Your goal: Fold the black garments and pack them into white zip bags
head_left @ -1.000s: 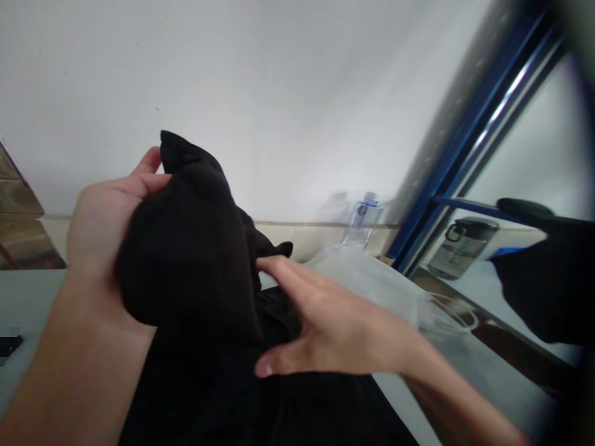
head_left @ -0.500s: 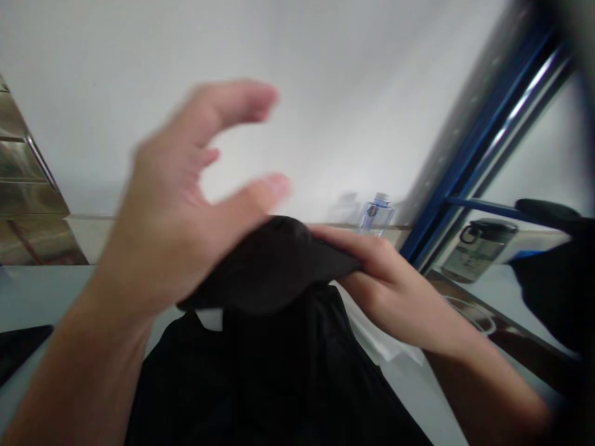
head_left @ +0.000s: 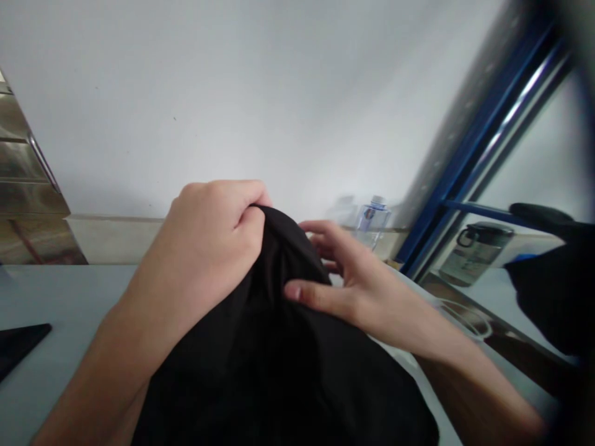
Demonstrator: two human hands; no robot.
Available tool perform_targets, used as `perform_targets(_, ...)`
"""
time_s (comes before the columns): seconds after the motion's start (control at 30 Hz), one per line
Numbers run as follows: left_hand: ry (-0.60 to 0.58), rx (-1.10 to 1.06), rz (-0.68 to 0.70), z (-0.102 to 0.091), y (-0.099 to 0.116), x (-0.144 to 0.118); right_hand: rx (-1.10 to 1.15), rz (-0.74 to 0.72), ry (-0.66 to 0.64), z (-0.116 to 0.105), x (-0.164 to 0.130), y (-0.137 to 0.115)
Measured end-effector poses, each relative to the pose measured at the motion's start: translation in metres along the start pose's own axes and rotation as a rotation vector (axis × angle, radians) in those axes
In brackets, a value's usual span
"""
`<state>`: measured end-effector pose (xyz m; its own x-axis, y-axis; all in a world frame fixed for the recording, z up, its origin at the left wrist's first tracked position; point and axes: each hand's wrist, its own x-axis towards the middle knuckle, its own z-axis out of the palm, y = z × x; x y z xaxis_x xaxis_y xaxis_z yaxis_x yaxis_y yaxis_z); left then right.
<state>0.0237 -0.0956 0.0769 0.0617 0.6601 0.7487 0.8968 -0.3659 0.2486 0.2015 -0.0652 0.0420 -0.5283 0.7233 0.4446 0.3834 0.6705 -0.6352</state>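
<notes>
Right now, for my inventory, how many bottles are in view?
2: a clear bottle by the wall, a dark-lidded bottle right of the blue frame. The black cloth may hide others.

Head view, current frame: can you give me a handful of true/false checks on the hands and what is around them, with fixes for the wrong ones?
1. The left hand is closed on the top of the black fabric. True.
2. The right hand is clenched in a fist. False: its thumb and index finger are spread apart at the fabric.
3. A clear bottle stands near the wall, beyond the right hand. True.
4. The drink bottle at the right has a white lid. False: its lid is black.
5. A blue frame rises along the right side of the picture. True.
</notes>
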Motion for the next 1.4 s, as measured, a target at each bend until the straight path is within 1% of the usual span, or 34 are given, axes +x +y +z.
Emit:
perform_targets(0.07, 0.096, -0.012, 0.000, -0.002, -0.004, -0.001, -0.041, 0.042, -0.290, 0.010, 0.000, 0.012)
perform_targets(0.13, 0.128, -0.030, 0.024, -0.006, -0.010, -0.002, -0.123, 0.048, -0.471, 0.017, 0.001, 0.028)
perform_targets(0.17, 0.112, -0.038, 0.047, -0.009, -0.015, -0.003, -0.154, 0.039, -0.529, 0.018, 0.002, 0.036)
perform_targets(0.2, 0.067, -0.046, 0.073, -0.012, -0.021, -0.002, -0.171, 0.029, -0.575, 0.016, 0.004, 0.043)
perform_targets(0.27, -0.080, -0.061, 0.129, -0.017, -0.038, 0.001, -0.189, 0.010, -0.606, 0.002, 0.011, 0.054)
perform_targets(0.33, -0.220, -0.050, 0.166, -0.021, -0.057, 0.009, -0.236, -0.008, -0.547, -0.020, 0.022, 0.060)
perform_targets(0.37, -0.258, -0.028, 0.170, -0.022, -0.066, 0.014, -0.278, -0.018, -0.487, -0.032, 0.029, 0.060)
perform_targets(0.4, -0.266, 0.001, 0.168, -0.023, -0.074, 0.020, -0.330, -0.027, -0.414, -0.043, 0.036, 0.059)
perform_targets(0.43, -0.249, 0.026, 0.162, -0.023, -0.080, 0.025, -0.388, -0.035, -0.335, -0.053, 0.044, 0.056)
perform_targets(0.5, -0.174, 0.031, 0.144, -0.023, -0.086, 0.034, -0.512, -0.047, -0.173, -0.066, 0.058, 0.049)
perform_targets(0.57, -0.075, -0.010, 0.130, -0.024, -0.085, 0.040, -0.608, -0.069, -0.054, -0.072, 0.066, 0.041)
perform_targets(0.67, 0.102, -0.065, 0.105, -0.028, -0.075, 0.043, -0.749, -0.174, 0.097, -0.080, 0.065, 0.029)
perform_targets(0.73, 0.211, -0.085, 0.044, -0.033, -0.066, 0.043, -0.814, -0.226, 0.221, -0.089, 0.061, 0.021)
perform_targets(0.8, 0.287, -0.073, -0.027, -0.039, -0.060, 0.043, -0.818, -0.231, 0.349, -0.102, 0.057, 0.011)
perform_targets(0.83, 0.317, -0.055, -0.040, -0.042, -0.058, 0.044, -0.801, -0.226, 0.398, -0.109, 0.056, 0.006)
perform_targets(0.87, 0.337, -0.046, -0.037, -0.045, -0.057, 0.045, -0.781, -0.217, 0.433, -0.115, 0.055, 0.000)
perform_targets(0.9, 0.331, -0.055, -0.027, -0.048, -0.058, 0.047, -0.759, -0.199, 0.446, -0.122, 0.056, -0.006)
perform_targets(0.93, 0.286, -0.083, -0.024, -0.050, -0.059, 0.048, -0.729, -0.167, 0.428, -0.127, 0.057, -0.011)
perform_targets(0.97, 0.195, -0.123, -0.033, -0.052, -0.061, 0.050, -0.695, -0.119, 0.370, -0.131, 0.060, -0.013)
perform_targets(1.0, 0.059, -0.165, -0.063, -0.053, -0.063, 0.051, -0.666, -0.060, 0.279, -0.134, 0.063, -0.014)
perform_targets(1.1, -0.462, -0.230, -0.222, -0.051, -0.067, 0.051, -0.652, 0.119, -0.071, -0.139, 0.076, -0.002)
perform_targets(1.13, -0.586, -0.240, -0.262, -0.049, -0.068, 0.050, -0.678, 0.148, -0.158, -0.140, 0.081, 0.005)
perform_targets(1.17, -0.655, -0.237, -0.284, -0.047, -0.069, 0.049, -0.712, 0.149, -0.204, -0.140, 0.084, 0.011)
perform_targets(1.2, -0.671, -0.223, -0.292, -0.045, -0.070, 0.049, -0.741, 0.126, -0.204, -0.141, 0.087, 0.016)
perform_targets(1.23, -0.648, -0.196, -0.286, -0.045, -0.071, 0.049, -0.752, 0.091, -0.162, -0.143, 0.088, 0.019)
perform_targets(1.33, -0.469, -0.137, -0.210, -0.053, -0.076, 0.054, -0.719, 0.011, 0.038, -0.149, 0.079, 0.014)
perform_targets(1.4, -0.398, -0.177, -0.153, -0.066, -0.079, 0.054, -0.675, 0.015, 0.130, -0.152, 0.063, 0.003)
